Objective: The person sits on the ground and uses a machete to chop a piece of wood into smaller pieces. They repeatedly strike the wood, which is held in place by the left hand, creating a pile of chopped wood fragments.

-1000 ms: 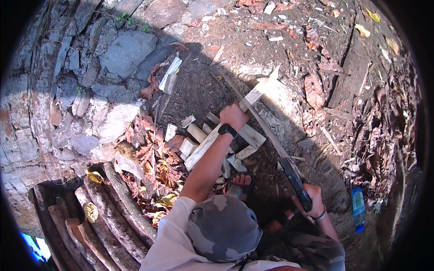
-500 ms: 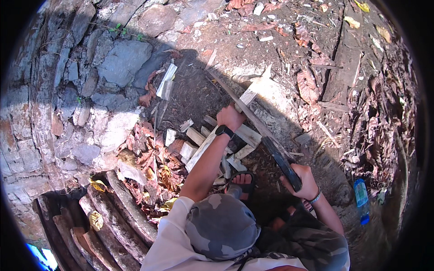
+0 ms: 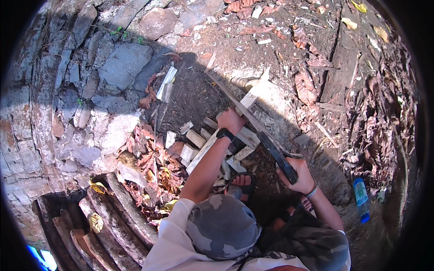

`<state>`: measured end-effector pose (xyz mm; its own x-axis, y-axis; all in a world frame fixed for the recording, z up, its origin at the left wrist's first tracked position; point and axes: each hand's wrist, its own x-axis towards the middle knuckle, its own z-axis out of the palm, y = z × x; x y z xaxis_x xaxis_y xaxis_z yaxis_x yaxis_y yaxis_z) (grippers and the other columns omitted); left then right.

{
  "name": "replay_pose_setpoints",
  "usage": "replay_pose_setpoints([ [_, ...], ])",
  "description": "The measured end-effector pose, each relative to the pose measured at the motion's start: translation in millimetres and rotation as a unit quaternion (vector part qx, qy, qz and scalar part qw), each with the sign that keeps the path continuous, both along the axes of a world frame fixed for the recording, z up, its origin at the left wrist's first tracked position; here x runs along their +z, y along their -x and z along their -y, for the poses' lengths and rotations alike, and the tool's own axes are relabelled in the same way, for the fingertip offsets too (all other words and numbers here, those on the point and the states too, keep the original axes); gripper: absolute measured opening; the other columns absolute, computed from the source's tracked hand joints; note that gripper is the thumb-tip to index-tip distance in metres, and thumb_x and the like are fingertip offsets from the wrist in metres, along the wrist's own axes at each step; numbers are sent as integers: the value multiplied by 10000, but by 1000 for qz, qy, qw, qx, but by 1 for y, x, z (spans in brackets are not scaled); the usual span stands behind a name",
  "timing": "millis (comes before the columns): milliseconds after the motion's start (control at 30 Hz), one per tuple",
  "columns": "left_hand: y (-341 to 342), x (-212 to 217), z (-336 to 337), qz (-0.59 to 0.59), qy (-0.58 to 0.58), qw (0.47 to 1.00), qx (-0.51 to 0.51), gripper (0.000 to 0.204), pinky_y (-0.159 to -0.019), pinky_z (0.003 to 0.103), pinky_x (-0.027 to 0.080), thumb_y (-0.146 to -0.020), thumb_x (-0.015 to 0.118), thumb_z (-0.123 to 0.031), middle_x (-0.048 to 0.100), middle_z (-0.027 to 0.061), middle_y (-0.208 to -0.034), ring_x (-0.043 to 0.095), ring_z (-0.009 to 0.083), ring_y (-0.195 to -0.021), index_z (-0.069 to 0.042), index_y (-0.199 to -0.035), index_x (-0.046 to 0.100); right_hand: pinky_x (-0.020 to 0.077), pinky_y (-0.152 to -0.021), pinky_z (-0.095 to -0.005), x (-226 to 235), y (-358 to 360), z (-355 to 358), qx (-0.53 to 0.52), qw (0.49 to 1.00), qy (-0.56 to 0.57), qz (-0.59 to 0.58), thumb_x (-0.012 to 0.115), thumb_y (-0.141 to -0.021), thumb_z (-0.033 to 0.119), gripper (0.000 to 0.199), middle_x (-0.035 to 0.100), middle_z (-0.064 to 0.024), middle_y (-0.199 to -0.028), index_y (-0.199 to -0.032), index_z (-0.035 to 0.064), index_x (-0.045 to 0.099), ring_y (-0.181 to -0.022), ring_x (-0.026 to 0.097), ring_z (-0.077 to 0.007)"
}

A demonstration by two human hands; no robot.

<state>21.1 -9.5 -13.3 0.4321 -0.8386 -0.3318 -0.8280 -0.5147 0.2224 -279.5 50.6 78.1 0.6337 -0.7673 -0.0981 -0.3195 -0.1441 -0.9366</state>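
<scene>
A long, narrow length of pale wood [image 3: 204,152] slants up from near my foot and passes under my left hand [image 3: 231,121]. That hand is closed around it, pressing it down, with a dark watch on the wrist. My right hand [image 3: 298,175] grips a handsaw [image 3: 228,93] by its handle end. The saw has a long, brownish blade and a black part near the grip; its teeth are too small to make out. Its blade lies across the wood just beyond my left fingers, and the wood's sunlit end [image 3: 249,100] sticks out past it.
Short cut wood blocks [image 3: 196,139] lie loose around my sandalled foot [image 3: 241,181]. A stone wall [image 3: 124,63] rises at left, above stacked logs [image 3: 120,217]. A plastic bottle with a blue cap [image 3: 361,200] lies at right. Dry leaves [image 3: 307,86] litter the ground.
My right hand and the saw's handle end have shifted slightly up and to the left. The left hand keeps its place on the wood.
</scene>
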Motion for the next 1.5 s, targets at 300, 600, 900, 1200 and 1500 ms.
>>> replay_pose_setpoints([
  [300, -8, 7, 6, -9, 6, 1000, 24, 489, -810, 494, 561, -736, 756, -371, 712, 257, -946, 696, 408, -921, -39, -1084, 666, 472, -539, -346, 10, 110, -64, -21, 998, -56, 20, 714, -746, 84, 143, 565, -102, -613, -708, 55, 580, -568, 631, -295],
  [600, 3, 4, 0, -11, 2, 1000, -6, 497, -801, 497, 561, -755, 735, -388, 713, 257, -918, 700, 410, -887, -36, -1099, 663, 463, -539, -399, -3, 1, -6, -3, 1000, -10, 5, 725, -790, 132, 225, 540, -160, -624, -720, 31, 536, -592, 589, -388],
  [900, -14, -2, -1, -20, 3, 1000, 8, 498, -819, 493, 558, -742, 751, -359, 709, 270, -934, 695, 416, -921, -28, -1104, 662, 472, -518, -376, 35, 90, -65, -30, 997, -61, 20, 734, -746, 82, 157, 572, -113, -599, -733, 58, 580, -541, 619, -308],
  [1200, -6, 2, 2, -14, 19, 1000, 6, 454, -829, 503, 551, -744, 720, -302, 703, 274, -925, 687, 428, -910, -38, -1111, 676, 463, -530, -400, -9, -2, 5, -7, 999, 11, 29, 739, -780, 147, 227, 548, -153, -620, -722, 35, 550, -566, 594, -370],
  [1500, -9, 8, -4, -21, 13, 1000, 15, 461, -831, 500, 551, -762, 715, -395, 701, 279, -931, 686, 426, -924, -23, -1034, 703, 477, -520, -368, 35, 81, -56, -14, 998, -56, 0, 738, -746, 106, 183, 581, -129, -617, -711, 58, 564, -536, 620, -318],
])
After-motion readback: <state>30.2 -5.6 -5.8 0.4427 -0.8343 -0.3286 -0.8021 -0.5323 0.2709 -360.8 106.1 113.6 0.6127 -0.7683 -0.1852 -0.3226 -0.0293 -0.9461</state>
